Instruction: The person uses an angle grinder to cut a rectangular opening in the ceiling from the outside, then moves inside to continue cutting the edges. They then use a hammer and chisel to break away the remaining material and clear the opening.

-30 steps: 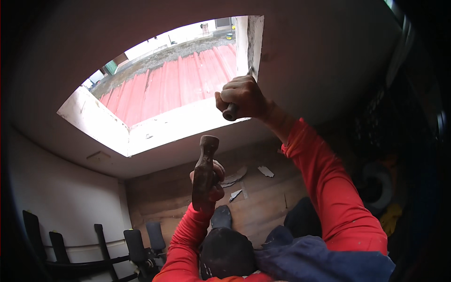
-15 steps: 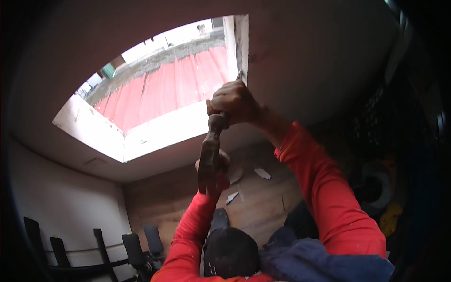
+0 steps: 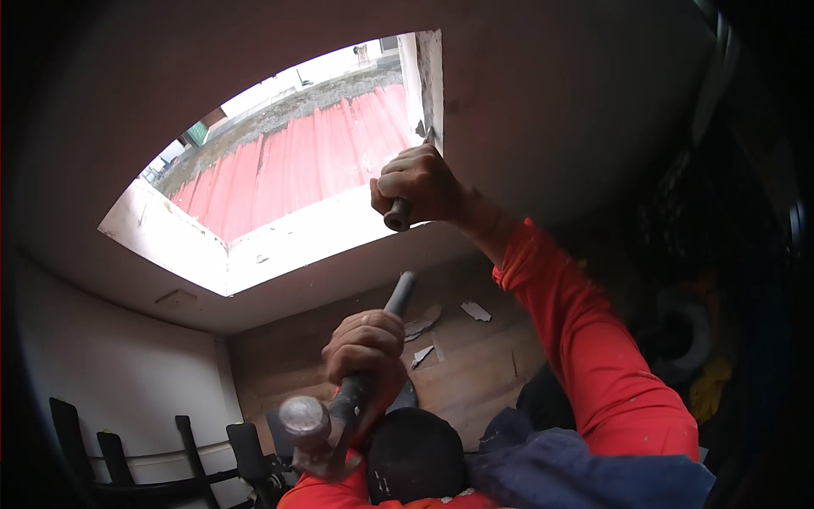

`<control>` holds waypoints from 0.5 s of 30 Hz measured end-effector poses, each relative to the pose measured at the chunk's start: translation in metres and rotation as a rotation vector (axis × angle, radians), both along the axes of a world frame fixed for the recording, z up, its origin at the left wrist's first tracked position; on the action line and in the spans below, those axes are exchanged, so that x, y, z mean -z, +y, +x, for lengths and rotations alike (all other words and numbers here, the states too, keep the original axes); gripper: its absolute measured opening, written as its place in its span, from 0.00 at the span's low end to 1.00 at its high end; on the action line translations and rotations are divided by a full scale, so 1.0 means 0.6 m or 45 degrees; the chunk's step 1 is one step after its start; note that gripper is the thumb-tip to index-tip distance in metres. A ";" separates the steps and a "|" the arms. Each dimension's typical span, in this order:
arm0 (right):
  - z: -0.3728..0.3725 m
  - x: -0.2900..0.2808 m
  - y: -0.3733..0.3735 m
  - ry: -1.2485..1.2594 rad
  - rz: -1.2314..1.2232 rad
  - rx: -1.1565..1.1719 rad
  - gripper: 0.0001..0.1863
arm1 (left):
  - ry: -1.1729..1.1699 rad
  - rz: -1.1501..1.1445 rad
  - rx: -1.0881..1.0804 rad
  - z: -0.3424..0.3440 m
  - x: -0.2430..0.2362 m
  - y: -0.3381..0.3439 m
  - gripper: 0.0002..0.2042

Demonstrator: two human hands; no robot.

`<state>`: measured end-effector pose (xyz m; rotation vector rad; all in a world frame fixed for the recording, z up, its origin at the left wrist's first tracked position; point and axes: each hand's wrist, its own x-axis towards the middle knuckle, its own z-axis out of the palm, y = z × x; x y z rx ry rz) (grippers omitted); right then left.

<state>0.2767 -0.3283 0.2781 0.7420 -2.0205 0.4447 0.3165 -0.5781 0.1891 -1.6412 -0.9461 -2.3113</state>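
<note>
My left hand (image 3: 365, 352) is wrapped round the dark handle of a hammer (image 3: 305, 422). The hammer's metal head is at the lower left, well apart from my other hand and slightly blurred. My right hand (image 3: 421, 188), higher up, grips a chisel (image 3: 397, 218). The chisel's butt end shows below my fist, and its narrow blade comes out above, against the right side of the window opening (image 3: 432, 85). Around the blade the white edge of the opening is chipped and dark. Exactly where the blade's tip touches is too small to tell.
Beyond the opening lies a red corrugated roof (image 3: 288, 161). Broken white pieces (image 3: 476, 311) are on the wooden floor (image 3: 458, 356). A black rack with upright padded arms (image 3: 246, 450) stands at the lower left. Dark clutter and a yellow cloth (image 3: 706, 392) are at the right.
The hammer's head has moved down and left, away from the chisel's butt, as my left hand turned it back. My right hand has stayed nearly in place with the chisel.
</note>
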 end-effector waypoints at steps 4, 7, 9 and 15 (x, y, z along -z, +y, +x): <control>-0.002 0.009 -0.007 -0.069 -0.054 -0.055 0.11 | -0.278 -0.660 -0.138 -0.011 0.005 0.002 0.13; -0.006 0.016 -0.005 -0.046 0.040 0.017 0.14 | -0.184 -0.361 0.165 -0.012 0.023 -0.011 0.15; -0.011 0.015 0.002 -0.043 0.063 0.056 0.14 | -0.006 -0.181 0.100 -0.014 0.036 -0.004 0.17; 0.004 0.009 -0.021 0.015 0.113 0.008 0.15 | -0.432 -0.501 -0.056 -0.007 0.059 0.005 0.38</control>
